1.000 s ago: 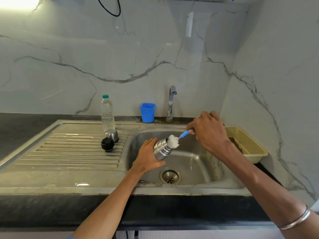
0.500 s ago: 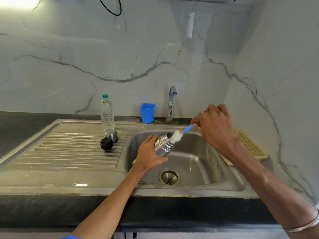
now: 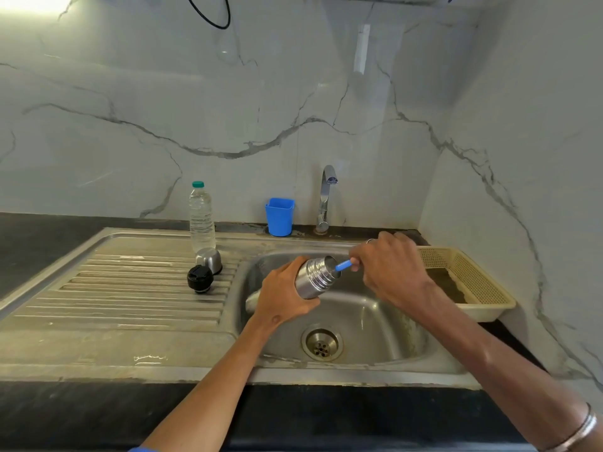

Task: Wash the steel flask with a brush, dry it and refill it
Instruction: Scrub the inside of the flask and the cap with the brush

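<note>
1. Step in hand: you're on the brush wash, first part of the task. Drying and refill not yet done.
2. Your left hand wraps the flask round its lower body, grip curled tight on the steel. Flask is tilted, mouth pointing up and to the right, held over the sink basin, near its back-left part, clear of the bottom.
3. Your right hand pinches the blue handle of the brush between fingertips and thumb. Only a short bit of handle shows outside the mouth; the head is hidden, so judged to be deep inside the flask.
4. Tap at the back edge shows no water running, as far as can be told.
5. On the drainboard left of the basin: steel cup upside down, black cap just in front of it, touching or nearly. Water bottle stands behind them at the back edge; blue cup beside the tap. Basket at the bench's right end.
6. Next move calls for: work the brush along and round the inner wall, keep the left grip firm so the wet steel doesn't twist, then pull the brush straight out along the flask's axis and rinse.
7. Risk, as a judgement: wet flask could slip; an angled pull may flick water out.
</note>
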